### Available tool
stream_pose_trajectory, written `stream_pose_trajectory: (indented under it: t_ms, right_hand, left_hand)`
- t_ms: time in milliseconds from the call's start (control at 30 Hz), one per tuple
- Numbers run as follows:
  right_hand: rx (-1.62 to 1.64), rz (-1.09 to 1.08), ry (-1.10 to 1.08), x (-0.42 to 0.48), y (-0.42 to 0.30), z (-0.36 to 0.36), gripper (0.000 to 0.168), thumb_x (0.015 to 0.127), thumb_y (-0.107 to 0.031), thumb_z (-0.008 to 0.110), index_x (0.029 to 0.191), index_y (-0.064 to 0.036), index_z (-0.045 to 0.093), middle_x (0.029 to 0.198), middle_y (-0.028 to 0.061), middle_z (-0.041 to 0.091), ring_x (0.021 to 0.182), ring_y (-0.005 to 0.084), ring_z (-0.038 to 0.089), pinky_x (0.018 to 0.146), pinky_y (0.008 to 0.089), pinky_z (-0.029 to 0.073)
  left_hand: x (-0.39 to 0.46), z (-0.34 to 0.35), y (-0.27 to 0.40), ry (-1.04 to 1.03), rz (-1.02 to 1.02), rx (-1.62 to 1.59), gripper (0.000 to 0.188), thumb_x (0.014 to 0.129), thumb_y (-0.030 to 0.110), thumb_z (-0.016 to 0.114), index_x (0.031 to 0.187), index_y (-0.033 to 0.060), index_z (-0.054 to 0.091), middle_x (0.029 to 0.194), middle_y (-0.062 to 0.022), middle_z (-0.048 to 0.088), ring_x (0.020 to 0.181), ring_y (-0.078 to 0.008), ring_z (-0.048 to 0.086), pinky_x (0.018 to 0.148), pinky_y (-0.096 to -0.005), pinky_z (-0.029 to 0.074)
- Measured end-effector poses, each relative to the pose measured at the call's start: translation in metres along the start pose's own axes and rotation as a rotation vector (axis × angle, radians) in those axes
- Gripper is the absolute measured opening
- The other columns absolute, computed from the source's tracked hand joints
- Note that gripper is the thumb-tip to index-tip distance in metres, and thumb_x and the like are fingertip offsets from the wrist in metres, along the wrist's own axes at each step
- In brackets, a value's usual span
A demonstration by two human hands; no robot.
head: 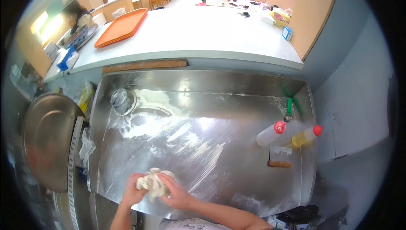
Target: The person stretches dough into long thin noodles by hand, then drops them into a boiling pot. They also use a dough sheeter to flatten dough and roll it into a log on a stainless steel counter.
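Note:
A lump of pale dough (154, 182) is held between my two hands above the front left part of the stainless steel worktop (228, 160). My left hand (134, 188) grips its left side. On its right side, the fingers of my right hand (174, 192) are pressed against it. White flour (152, 125) is spread over the left and middle of the steel. At the right lie a dough scraper with a wooden handle (279, 164) and a green-handled tool (289, 106). Beside them are a whitish squeeze bottle (268, 135) and one with yellow liquid (303, 137), both red-capped.
A clear container (122, 101) sits in the back left corner, inside raised steel walls. Behind, a white counter (203, 33) bears stacked orange trays (122, 28). A large round metal lid or pan (50, 141) stands at the left. Two people are farther off.

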State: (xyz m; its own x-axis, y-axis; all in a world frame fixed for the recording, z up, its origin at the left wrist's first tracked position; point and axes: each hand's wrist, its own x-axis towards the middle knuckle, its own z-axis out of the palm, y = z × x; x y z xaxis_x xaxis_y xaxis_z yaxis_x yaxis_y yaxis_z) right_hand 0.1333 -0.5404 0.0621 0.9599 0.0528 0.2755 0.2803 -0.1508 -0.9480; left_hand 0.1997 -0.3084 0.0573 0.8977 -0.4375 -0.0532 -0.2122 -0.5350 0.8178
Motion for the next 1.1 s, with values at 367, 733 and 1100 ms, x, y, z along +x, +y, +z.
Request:
stream_pose_trajectory:
  t_ms: [367,733,1100]
  right_hand:
    - [-0.49,0.394,0.08,-0.068,0.025,0.013,0.024,0.084,-0.015,0.06,0.103,-0.003,0.07,0.097,0.0182,0.069,0.089,0.0332,0.068,0.08,0.0376,0.054]
    - [-1.432,0.966,-0.006,-0.146,0.054,-0.328,0.037,0.077,-0.015,0.066,0.113,-0.006,0.061,0.117,0.0155,0.06,0.115,0.0324,0.056,0.097,0.0435,0.046]
    - [-1.336,0.087,-0.267,-0.19,0.018,-0.308,0.026,0.067,-0.033,0.071,0.064,-0.013,0.055,0.067,0.0085,0.057,0.065,0.031,0.057,0.055,0.0461,0.045]
  left_hand:
    - [-0.005,-0.087,-0.06,-0.14,-0.488,0.556,0.093,0.068,0.043,0.073,0.147,0.0116,0.034,0.145,-0.02,0.039,0.136,-0.0474,0.027,0.109,-0.0624,0.021]
    - [0.021,-0.023,-0.067,0.395,-0.366,0.857,0.045,0.077,0.042,0.06,0.107,0.0115,0.07,0.121,-0.0123,0.059,0.129,-0.0417,0.037,0.106,-0.0657,0.021]
    - [0.037,-0.013,-0.075,0.558,-0.389,0.914,0.035,0.076,0.035,0.059,0.094,0.0083,0.073,0.105,-0.0106,0.064,0.119,-0.0362,0.044,0.106,-0.0625,0.022]
